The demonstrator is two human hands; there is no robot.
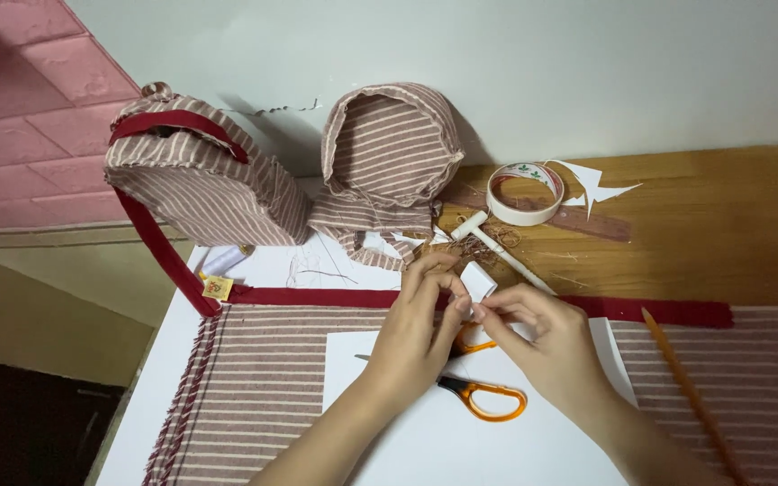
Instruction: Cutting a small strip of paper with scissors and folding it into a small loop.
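Both my hands meet above the table's middle, pinching a small white folded piece of paper or tape (pixel 477 279). My left hand (pixel 418 328) grips its left edge with thumb and forefinger. My right hand (pixel 547 337) pinches its lower right edge. Under my hands lies a white paper sheet (pixel 434 441) on striped brown-and-white fabric (pixel 263 387). Orange-handled scissors (pixel 483 396) rest on the sheet, partly hidden by my left hand.
A striped bag with red straps (pixel 195 180) and a striped fabric shell (pixel 389 148) stand at the back by the wall. A roll of white tape (pixel 524 192), a white seam ripper (pixel 497 243), paper scraps (pixel 598 187), a red ribbon (pixel 317 295) and a pencil (pixel 686 387) lie around.
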